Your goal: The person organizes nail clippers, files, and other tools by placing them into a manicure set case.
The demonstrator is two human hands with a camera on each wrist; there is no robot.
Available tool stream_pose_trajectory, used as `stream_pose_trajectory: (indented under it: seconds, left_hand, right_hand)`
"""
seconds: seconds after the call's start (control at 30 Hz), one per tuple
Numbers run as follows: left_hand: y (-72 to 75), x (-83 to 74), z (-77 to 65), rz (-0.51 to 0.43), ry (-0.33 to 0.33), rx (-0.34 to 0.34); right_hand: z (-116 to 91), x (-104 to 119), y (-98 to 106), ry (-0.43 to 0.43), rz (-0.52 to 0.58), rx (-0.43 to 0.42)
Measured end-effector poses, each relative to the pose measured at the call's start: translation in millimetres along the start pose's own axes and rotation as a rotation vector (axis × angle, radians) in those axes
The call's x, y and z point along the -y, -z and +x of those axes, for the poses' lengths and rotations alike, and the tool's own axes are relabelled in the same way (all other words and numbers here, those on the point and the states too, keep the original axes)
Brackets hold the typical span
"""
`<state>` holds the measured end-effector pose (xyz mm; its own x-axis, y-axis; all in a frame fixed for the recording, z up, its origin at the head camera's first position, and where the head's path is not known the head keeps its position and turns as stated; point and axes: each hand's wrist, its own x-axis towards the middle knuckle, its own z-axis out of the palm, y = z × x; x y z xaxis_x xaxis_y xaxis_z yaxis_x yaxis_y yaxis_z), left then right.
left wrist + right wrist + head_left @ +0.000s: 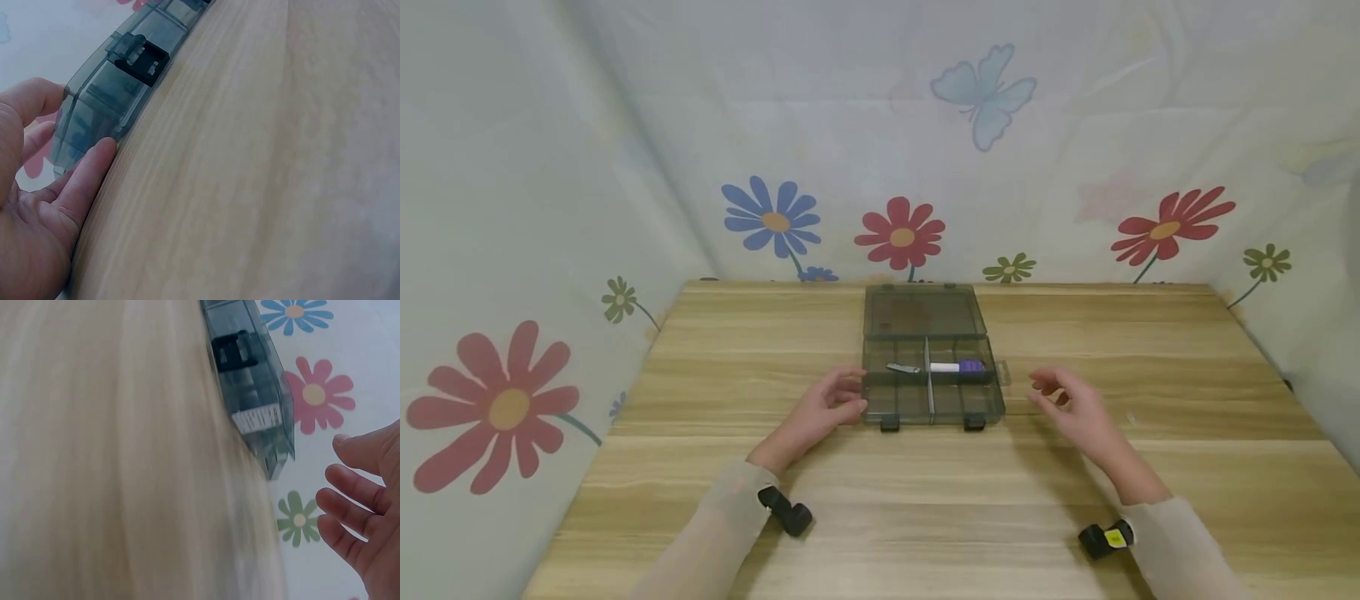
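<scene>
A dark see-through plastic organizer box [895, 408] lies on the table with its lid [925, 310] laid back. A light divider [928, 392] splits its inside. Left of it lies a small silver nail clipper [903, 367]; on the right is a short white and purple stick-like item [958, 367], its kind unclear. My left hand [822, 412] touches the box's left side, its fingertips at the wall and front corner in the left wrist view. Apart from the box, to its right, my right hand [1078, 412] holds nothing, fingers loosely bent.
The wood-grain table [880, 517] meets a flowered cloth backdrop [820, 125] at the back and sides. Two black latches [890, 423] hang at the box's front edge. A clear hanging tab [1003, 372] sticks out on its right. A tiny clear bit [1132, 417] lies farther right.
</scene>
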<state>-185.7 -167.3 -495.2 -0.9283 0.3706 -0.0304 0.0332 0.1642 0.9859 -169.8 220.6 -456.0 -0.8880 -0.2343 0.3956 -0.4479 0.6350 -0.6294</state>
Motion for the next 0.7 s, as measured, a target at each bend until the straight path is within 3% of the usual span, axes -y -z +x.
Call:
stream_pose_trajectory:
  seconds: [0.3, 0.57, 0.7]
  left_hand:
    - [-0.3, -2.1, -1.5, -0.001, 0.03, -0.009]
    - [-3.1, -25.3, -6.2, -0.015, 0.047, 0.019]
    - [-3.8, -29.0, -7.7, -0.007, 0.041, 0.023]
  right_hand:
    - [-17, -12, 17, -0.033, -0.052, -0.035]
    - [-29, -25, 33, -0.063, -0.078, -0.086]
    - [-39, -34, 42, -0.095, -0.088, -0.095]
